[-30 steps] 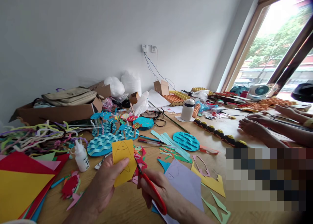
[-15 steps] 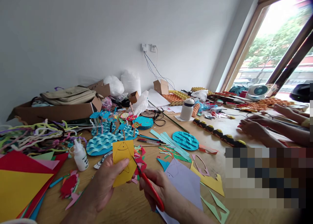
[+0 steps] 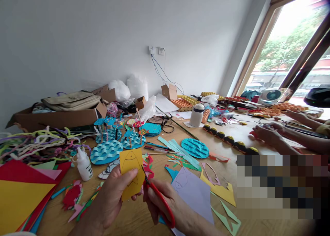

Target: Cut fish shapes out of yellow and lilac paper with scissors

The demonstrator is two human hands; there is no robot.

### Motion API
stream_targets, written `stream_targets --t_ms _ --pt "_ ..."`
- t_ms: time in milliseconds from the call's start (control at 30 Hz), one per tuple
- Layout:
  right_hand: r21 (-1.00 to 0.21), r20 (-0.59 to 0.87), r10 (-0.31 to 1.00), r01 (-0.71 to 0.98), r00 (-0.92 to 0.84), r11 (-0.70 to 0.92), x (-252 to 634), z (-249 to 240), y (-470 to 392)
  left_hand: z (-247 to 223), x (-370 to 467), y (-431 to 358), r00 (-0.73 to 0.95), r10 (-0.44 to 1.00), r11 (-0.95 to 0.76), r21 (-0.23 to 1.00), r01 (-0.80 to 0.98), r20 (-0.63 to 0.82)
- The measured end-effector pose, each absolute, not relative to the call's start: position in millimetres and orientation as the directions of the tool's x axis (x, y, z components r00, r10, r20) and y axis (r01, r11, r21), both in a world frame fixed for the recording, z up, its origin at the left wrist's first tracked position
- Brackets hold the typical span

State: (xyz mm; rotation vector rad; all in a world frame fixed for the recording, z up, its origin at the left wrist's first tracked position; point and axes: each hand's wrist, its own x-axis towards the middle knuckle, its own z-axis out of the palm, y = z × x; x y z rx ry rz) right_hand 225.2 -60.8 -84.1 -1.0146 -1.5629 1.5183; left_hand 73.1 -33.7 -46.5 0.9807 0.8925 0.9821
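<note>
Between the thumb and fingers of my left hand is a piece of yellow paper with a fish outline drawn on it. My right hand grips red-handled scissors, whose dark blades lie at the paper's right edge. Whether the blades are parted is hard to make out. Under my right forearm lies a sheet of lilac paper that also bears a drawn fish. Cut red and pink paper scraps show behind the yellow piece.
A white glue bottle stands left of my hands, beside stacked coloured paper. Blue wavy paper discs and fish decorations lie beyond. Green offcuts lie right. Another person's hands work at far right, near a white jar.
The yellow paper and both hands have shifted slightly right. The scissors have turned a little more upright at the paper's edge. The other person's hands have moved and come up slightly.
</note>
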Motion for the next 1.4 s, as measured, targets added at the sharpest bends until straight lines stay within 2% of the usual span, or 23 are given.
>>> stream_targets --t_ms 300,533,867,1200,1400 --pt "-0.998 -0.066 0.902 0.031 -0.426 -0.058 226 -95 -58 -45 73 -32 0.22 0.966 0.186 0.958 -0.219 -0.137" --pt "-0.997 0.029 0.902 0.054 -0.431 0.058 225 -88 -58 -44 73 -29 0.036 0.998 0.049 0.984 -0.172 -0.043" --pt "-0.989 0.047 0.908 0.106 -0.416 0.1 226 -83 -61 -48 78 -28 0.057 0.996 0.074 0.983 -0.166 -0.066" --pt "-0.995 -0.029 0.938 0.095 -0.347 0.004 224 -86 -62 -46 78 -30 0.073 0.988 0.145 0.968 -0.204 -0.133" --pt "-0.994 -0.058 0.944 0.104 -0.325 -0.025 222 -80 -61 -51 77 -29 0.099 0.988 0.142 0.961 -0.236 -0.122"
